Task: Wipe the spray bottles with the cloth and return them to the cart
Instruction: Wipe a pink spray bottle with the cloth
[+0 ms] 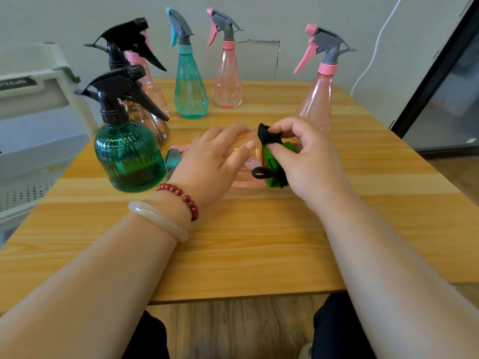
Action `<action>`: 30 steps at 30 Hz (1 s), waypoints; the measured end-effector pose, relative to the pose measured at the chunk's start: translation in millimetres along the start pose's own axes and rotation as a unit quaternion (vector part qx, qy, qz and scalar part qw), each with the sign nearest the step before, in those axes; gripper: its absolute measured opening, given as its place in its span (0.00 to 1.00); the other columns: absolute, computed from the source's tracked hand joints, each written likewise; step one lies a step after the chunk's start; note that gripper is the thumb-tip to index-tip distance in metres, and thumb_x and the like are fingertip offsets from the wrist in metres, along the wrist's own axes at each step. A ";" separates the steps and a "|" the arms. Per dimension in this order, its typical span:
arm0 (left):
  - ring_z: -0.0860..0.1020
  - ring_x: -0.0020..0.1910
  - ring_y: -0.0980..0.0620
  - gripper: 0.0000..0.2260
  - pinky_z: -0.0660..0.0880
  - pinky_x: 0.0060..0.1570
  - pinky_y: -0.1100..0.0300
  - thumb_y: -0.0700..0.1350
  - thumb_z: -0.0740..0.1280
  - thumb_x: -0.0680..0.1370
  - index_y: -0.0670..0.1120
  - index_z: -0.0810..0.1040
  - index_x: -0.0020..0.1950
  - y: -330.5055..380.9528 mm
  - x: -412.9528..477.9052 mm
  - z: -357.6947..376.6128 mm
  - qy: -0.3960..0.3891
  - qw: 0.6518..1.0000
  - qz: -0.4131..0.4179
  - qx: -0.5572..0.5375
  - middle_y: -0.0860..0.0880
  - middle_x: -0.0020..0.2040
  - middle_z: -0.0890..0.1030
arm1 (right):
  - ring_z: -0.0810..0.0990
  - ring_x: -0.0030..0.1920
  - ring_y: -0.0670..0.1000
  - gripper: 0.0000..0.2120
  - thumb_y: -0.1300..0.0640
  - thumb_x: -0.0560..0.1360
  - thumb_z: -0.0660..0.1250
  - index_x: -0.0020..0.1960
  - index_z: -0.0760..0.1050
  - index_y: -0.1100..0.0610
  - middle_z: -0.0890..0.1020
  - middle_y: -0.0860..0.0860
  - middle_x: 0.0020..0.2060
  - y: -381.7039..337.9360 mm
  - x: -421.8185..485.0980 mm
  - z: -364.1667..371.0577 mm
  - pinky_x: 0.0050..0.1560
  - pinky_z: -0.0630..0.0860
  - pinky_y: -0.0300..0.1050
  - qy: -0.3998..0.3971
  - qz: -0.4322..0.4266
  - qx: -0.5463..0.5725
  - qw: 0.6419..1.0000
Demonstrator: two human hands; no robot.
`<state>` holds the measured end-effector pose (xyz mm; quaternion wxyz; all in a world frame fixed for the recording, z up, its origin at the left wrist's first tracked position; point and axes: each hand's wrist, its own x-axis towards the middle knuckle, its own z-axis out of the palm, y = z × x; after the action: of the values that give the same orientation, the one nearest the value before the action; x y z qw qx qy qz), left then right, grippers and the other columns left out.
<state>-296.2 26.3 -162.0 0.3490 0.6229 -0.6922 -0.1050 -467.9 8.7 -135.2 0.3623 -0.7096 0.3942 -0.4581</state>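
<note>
A: Tabletop of pale wood (246,255) bears what?
B: Clear pink plastic spray bottle (245,177), lying crosswise, nozzle left. Left hand (207,161) rests straight fingers (234,130) on it; right hand (311,161) pinches green, black-edged cloth (272,161) at its base end.

I see a clear pink bottle (245,176) lying sideways under my left fingers (228,133). My right fingers (285,154) pinch the green-black cloth (270,161) against it.

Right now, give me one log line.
phase: wipe | left hand: rests on lying pink bottle | right hand: pinches cloth against bottle
</note>
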 end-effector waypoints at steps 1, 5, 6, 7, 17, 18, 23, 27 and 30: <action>0.68 0.66 0.47 0.32 0.67 0.64 0.49 0.69 0.46 0.73 0.58 0.68 0.71 -0.7 -0.2 -0.4 0.002 1.000 0.000 0.000 0.51 0.65 0.73 | 0.81 0.34 0.38 0.11 0.65 0.77 0.68 0.46 0.77 0.48 0.80 0.40 0.36 0.1 -0.8 -1.1 0.32 0.78 0.36 -0.012 0.005 0.003 1.000; 0.68 0.66 0.47 0.32 0.67 0.64 0.49 0.69 0.46 0.73 0.58 0.69 0.71 -0.5 -1.9 -0.7 0.003 1.000 0.000 -0.001 0.51 0.64 0.73 | 0.80 0.31 0.37 0.13 0.66 0.75 0.70 0.43 0.77 0.47 0.82 0.39 0.29 -5.8 -1.6 -12.2 0.29 0.72 0.31 -0.081 0.024 0.004 0.996; 0.68 0.67 0.47 0.32 0.67 0.65 0.49 0.69 0.46 0.73 0.58 0.69 0.71 0.2 -1.9 0.2 0.001 1.000 -0.003 0.001 0.51 0.65 0.73 | 0.81 0.31 0.37 0.13 0.66 0.75 0.70 0.42 0.78 0.47 0.82 0.40 0.30 -5.4 -1.8 -11.7 0.29 0.73 0.30 -0.075 0.023 0.009 0.997; 0.68 0.67 0.47 0.33 0.66 0.65 0.49 0.69 0.46 0.73 0.57 0.69 0.72 0.8 -1.8 0.9 0.001 1.000 -0.006 0.003 0.50 0.66 0.73 | 0.80 0.31 0.36 0.14 0.67 0.75 0.70 0.43 0.78 0.47 0.82 0.41 0.32 -5.6 -2.7 -9.4 0.29 0.73 0.30 -0.063 0.018 0.023 0.998; 0.69 0.67 0.47 0.34 0.67 0.66 0.48 0.70 0.46 0.73 0.56 0.68 0.73 3.3 -1.6 -0.2 0.002 1.000 -0.010 0.006 0.50 0.68 0.72 | 0.82 0.34 0.36 0.12 0.66 0.73 0.72 0.42 0.79 0.48 0.82 0.40 0.34 -1.1 -0.6 -13.4 0.33 0.77 0.31 -0.062 0.012 0.019 0.998; 0.69 0.67 0.47 0.33 0.67 0.65 0.49 0.70 0.46 0.73 0.57 0.68 0.72 3.1 -2.2 -0.5 0.003 1.000 -0.009 0.004 0.51 0.67 0.72 | 0.81 0.33 0.35 0.13 0.66 0.73 0.72 0.42 0.79 0.48 0.82 0.40 0.33 -2.3 -0.2 -11.6 0.33 0.75 0.29 -0.058 0.011 0.021 0.998; 0.68 0.68 0.47 0.34 0.65 0.65 0.51 0.70 0.46 0.73 0.56 0.68 0.73 5.0 -4.1 -3.4 -0.001 1.000 -0.018 0.005 0.50 0.68 0.71 | 0.80 0.36 0.43 0.14 0.62 0.69 0.77 0.36 0.80 0.43 0.83 0.43 0.33 2.8 1.4 -23.5 0.43 0.78 0.44 -0.164 0.041 -0.101 0.981; 0.67 0.69 0.47 0.24 0.63 0.63 0.54 0.63 0.53 0.81 0.55 0.67 0.74 4.1 -2.5 -2.4 -0.006 1.000 -0.016 0.011 0.49 0.69 0.71 | 0.81 0.41 0.47 0.12 0.60 0.71 0.75 0.38 0.78 0.43 0.82 0.42 0.40 5.4 0.5 -13.6 0.39 0.77 0.45 -0.073 0.033 -0.086 0.993; 0.67 0.69 0.48 0.27 0.62 0.62 0.56 0.67 0.52 0.79 0.56 0.67 0.73 3.4 -3.3 -3.8 -0.003 1.000 -0.009 0.015 0.50 0.69 0.71 | 0.81 0.43 0.47 0.13 0.61 0.70 0.76 0.37 0.78 0.44 0.81 0.40 0.40 3.2 3.6 -14.7 0.47 0.79 0.46 -0.069 0.039 -0.108 0.991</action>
<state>-296.6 31.2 -158.4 0.3365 0.6340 -0.6890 -0.1004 -481.4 1.9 -132.0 0.3275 -0.7589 0.4424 -0.3481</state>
